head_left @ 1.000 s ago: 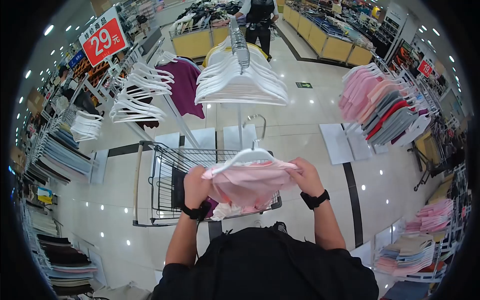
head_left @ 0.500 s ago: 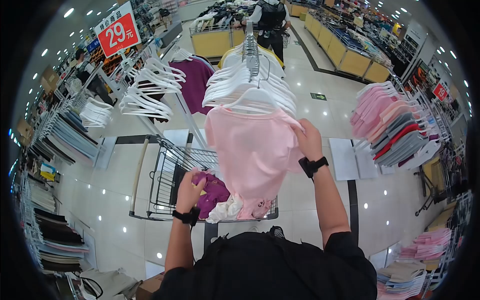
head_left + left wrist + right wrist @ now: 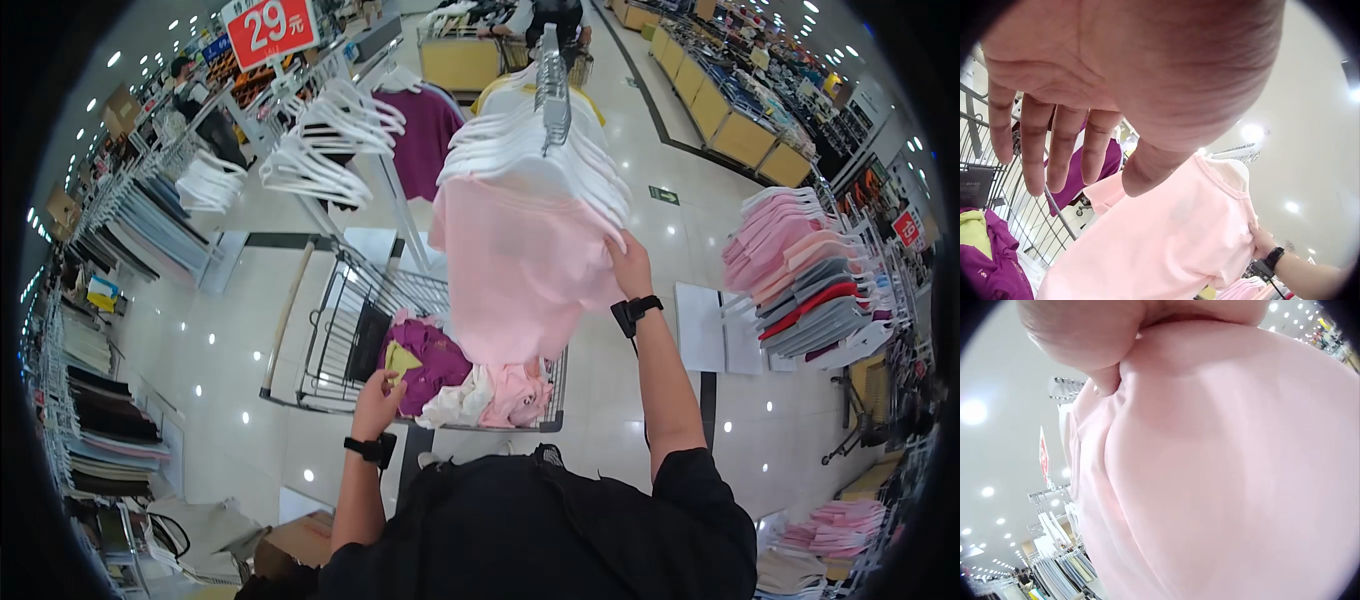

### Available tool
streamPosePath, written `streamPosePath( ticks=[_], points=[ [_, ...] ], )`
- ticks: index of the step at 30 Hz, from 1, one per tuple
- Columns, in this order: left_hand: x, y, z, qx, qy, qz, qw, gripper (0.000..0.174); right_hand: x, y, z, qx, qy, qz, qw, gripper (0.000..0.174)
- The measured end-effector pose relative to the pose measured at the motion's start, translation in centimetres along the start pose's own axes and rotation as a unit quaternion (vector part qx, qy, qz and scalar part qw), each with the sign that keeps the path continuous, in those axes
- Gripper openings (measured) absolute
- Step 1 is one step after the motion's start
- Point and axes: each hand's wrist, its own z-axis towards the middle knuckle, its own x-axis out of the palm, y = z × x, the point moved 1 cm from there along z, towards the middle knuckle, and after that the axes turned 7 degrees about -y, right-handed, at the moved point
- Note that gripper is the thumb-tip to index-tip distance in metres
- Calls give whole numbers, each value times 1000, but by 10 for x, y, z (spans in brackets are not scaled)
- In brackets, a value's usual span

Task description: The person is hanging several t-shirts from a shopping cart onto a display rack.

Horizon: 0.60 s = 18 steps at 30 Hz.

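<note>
A pink T-shirt [image 3: 520,265] hangs on a white hanger at the front of the row of white hangers [image 3: 540,150] on the rack. My right hand [image 3: 629,268] pinches its shoulder and sleeve at the right side; in the right wrist view the thumb presses into a fold of the pink cloth [image 3: 1222,456]. Low over the cart, my left hand [image 3: 376,405] holds nothing, and its fingers [image 3: 1035,144] hang spread in the left wrist view. Beside it in the cart [image 3: 330,350] lie a purple garment [image 3: 435,365] with a yellow-green part, a white one [image 3: 455,402] and a crumpled pink one [image 3: 517,393].
Bare white hangers [image 3: 320,150] and a purple top [image 3: 418,130] hang at the left, under a red price sign [image 3: 270,30]. Pink, grey and red shirts [image 3: 800,270] hang on a rack at the right. A person [image 3: 550,20] stands at the far bins.
The pink shirt on its hanger has gone from low over the cart up to the rack's hanger row. My left hand has let go of it and dropped; the right still holds its shoulder.
</note>
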Motion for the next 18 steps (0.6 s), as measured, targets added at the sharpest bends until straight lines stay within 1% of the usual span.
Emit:
streamPosePath(
  ticks=[1,2,3,4,5,6,7,8,9,10,11,12,13,14,15,16,17,18],
  points=[
    [3,5,4,24,-11,-5,1000,32,6,-11,-7,34,-19,22,999,33],
    [-1,7,6,-11,27,44,999,33,9,-21,-9,64,-50,47,996,38],
    [4,16,-6,-18,14,30,999,35,20,-61,-41,78,-19,43,996,38],
    [13,26,10,-5,-2,17,1000,37,28,-120,-69,121,-9,-36,992,43],
    [14,42,1,-28,-5,20,999,37,38,-153,-95,163,10,-114,980,49],
    [15,49,8,-31,6,43,999,38,43,-157,-104,207,33,-120,970,53],
    [15,58,5,-41,16,65,997,40,46,-184,-140,254,126,-181,942,49],
    [23,71,0,-55,19,60,996,40,46,-233,-214,174,157,-181,955,45],
    [16,80,2,-56,27,77,995,40,54,-212,-227,238,179,-152,942,41],
    [18,91,2,-59,36,87,994,40,62,-242,-275,287,215,-111,927,38],
    [31,115,10,-44,68,113,990,39,58,-254,-319,317,227,-96,916,35],
    [33,137,20,-47,70,121,989,39,67,-253,-358,344,237,-66,906,33],
    [40,159,25,-12,72,142,987,38,65,-222,-393,398,243,-39,884,31],
    [59,175,27,24,81,148,985,38,52,-197,-420,453,241,-27,858,29],
    [45,153,22,-60,117,129,983,39,58,-189,-434,475,254,-15,842,28],
    [56,155,27,-52,130,116,983,42,55,-181,-447,499,262,-12,826,27],
    [82,159,39,-35,173,105,979,49,46,-172,-461,483,279,-18,830,29],
    [91,163,44,-24,203,109,973,57,53,-169,-465,486,280,-18,828,29]
  ],
)
